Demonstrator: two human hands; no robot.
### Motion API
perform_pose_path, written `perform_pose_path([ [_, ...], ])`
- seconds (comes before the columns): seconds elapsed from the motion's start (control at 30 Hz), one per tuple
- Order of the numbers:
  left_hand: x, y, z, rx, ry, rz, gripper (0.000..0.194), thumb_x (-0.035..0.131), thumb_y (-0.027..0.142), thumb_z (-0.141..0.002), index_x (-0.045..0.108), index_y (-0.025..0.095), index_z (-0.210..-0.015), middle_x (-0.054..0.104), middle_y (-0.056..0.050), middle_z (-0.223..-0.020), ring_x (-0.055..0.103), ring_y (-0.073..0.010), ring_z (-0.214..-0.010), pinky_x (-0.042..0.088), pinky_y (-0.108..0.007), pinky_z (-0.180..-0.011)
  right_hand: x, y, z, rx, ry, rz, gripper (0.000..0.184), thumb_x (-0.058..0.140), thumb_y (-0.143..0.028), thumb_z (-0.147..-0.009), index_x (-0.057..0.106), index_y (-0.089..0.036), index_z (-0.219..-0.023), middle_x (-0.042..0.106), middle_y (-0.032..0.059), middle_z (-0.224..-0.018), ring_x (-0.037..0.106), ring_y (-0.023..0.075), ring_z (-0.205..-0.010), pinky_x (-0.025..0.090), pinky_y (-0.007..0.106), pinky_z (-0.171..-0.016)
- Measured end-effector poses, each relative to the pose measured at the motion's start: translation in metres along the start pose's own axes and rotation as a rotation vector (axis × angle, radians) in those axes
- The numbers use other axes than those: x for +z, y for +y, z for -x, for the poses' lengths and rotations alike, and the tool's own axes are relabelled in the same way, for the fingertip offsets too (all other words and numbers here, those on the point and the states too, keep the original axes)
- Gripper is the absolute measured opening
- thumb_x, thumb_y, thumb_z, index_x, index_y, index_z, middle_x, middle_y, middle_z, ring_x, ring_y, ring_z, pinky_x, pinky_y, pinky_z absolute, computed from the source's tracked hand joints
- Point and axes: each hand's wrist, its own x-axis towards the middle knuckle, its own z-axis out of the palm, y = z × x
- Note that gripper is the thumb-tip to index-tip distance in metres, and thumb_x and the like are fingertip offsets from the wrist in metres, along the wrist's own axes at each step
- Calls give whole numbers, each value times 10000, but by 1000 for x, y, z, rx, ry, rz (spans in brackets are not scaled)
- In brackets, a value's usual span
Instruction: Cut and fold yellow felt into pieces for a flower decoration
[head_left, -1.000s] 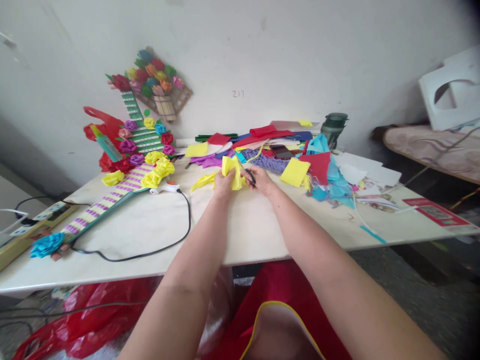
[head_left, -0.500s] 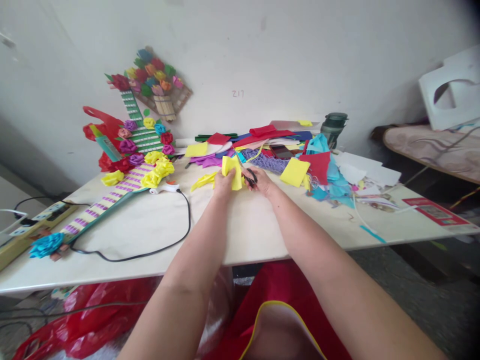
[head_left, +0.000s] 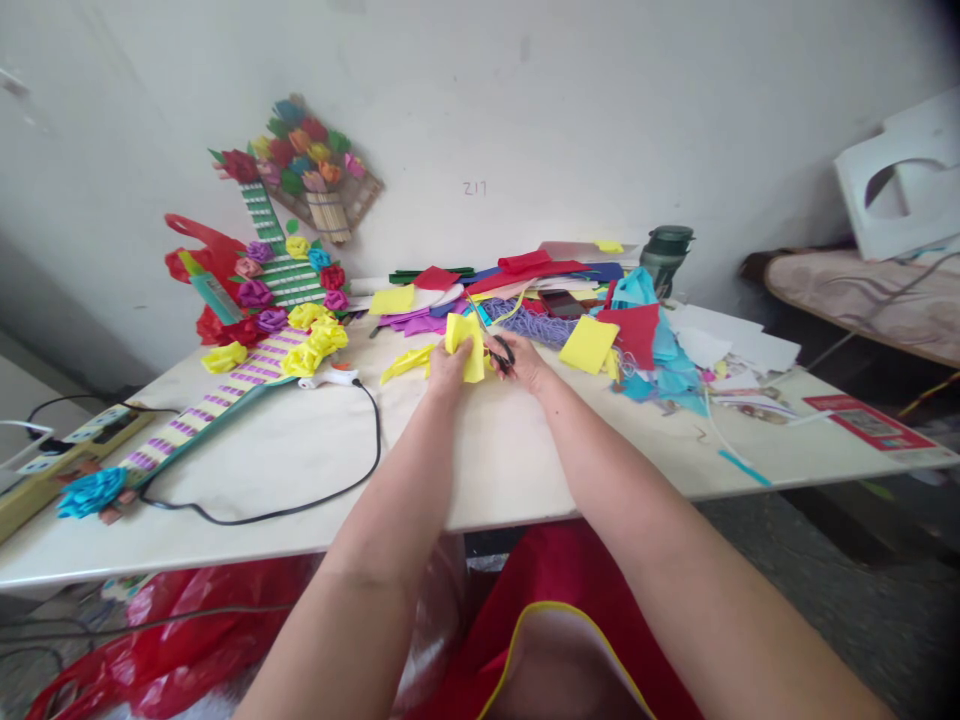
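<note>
Head camera: at twelve o'clock on the desk (head_left: 510,455), the left hand (head_left: 448,368) is pinching yellow paper (head_left: 474,365), the right hand (head_left: 527,364) is gripping scissors (head_left: 508,350), seemingly finished yellow flowers (head_left: 319,343) are sitting at eleven, and a flat yellow sheet (head_left: 588,343) is lying at one.

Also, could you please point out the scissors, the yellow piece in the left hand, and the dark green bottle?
Scissors (head_left: 510,349): head view, on the black handle.
Yellow piece (head_left: 475,354): head view, on its uncovered right part.
Dark green bottle (head_left: 663,268): head view, on its body, below the lid.
</note>
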Motion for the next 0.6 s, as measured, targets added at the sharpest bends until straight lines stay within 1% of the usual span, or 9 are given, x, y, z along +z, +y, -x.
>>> perform_pose_path([
  [0.23, 1, -1, -1, 8, -5, 9, 263, 723, 311, -632, 622, 127, -790, 679, -52, -669, 628, -166, -575, 486, -268, -574, -2, 4, -3, -26, -5, -13, 265, 655, -366, -796, 527, -155, -700, 524, -52, -435, 424, 47, -302, 288, 148, -307],
  [0.4, 2, 3, 2, -11, 8, 5, 247, 717, 290, -632, 613, 133, -791, 678, -49, -659, 637, -172, -581, 493, -273, -579, -4, 9, -7, -28, 2, -22, 299, 707, -402, -740, 536, -159, -707, 512, -65, -425, 404, 42, -304, 302, 147, -319],
  [0.6, 2, 5, 2, -26, 18, 4, 254, 726, 298, -624, 608, 137, -781, 674, -45, -643, 625, -161, -563, 481, -259, -554, -4, 10, -8, -49, 19, 0, 319, 732, -424, -704, 564, -152, -699, 500, -69, -423, 388, 36, -309, 281, 150, -321],
])
